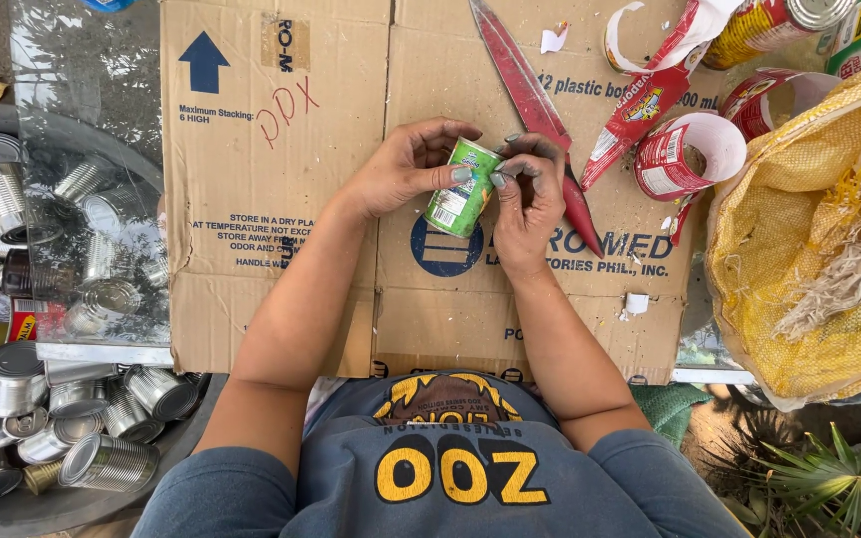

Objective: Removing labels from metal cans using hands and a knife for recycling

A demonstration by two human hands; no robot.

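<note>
Looking down from the head camera, the nearest part of the view is the person's grey shirt (450, 468), cut off by the bottom edge; both forearms run up from it over a flattened cardboard sheet (251, 199). The lower left holds a dark metal basin (12, 513) of bare silver tins (107, 463), cropped by the left and bottom edges, and a clear plastic sheet (92, 179) lies over part of it, blurring the tins beneath. At lower right, green plant leaves (839, 468) are cut off by the corner.

The left hand (406, 164) is curled around a small can (462, 187), thumb on its near side and fingers wrapped behind the upper end; the fingertips behind it are hidden. The right hand (528, 199) is bunched, its thumb and fingertips pinched together at the can's right edge on the green label. Whether they grip a loose edge of the label or only press against it cannot be made out.

The small can sits between the two hands, held above the middle of the cardboard sheet. It is tilted, top end up and to the right. Its green label carries a white panel near the lower end.

Just beyond the right hand lies a long red blade (535, 105), its tip hidden behind that hand. Farther right, peeled red-and-white labels (685, 154) curl on the cardboard. A yellow mesh sack (809, 239) fills the right edge, and labelled tins (779, 25) at the top right are cut off by the frame
</note>
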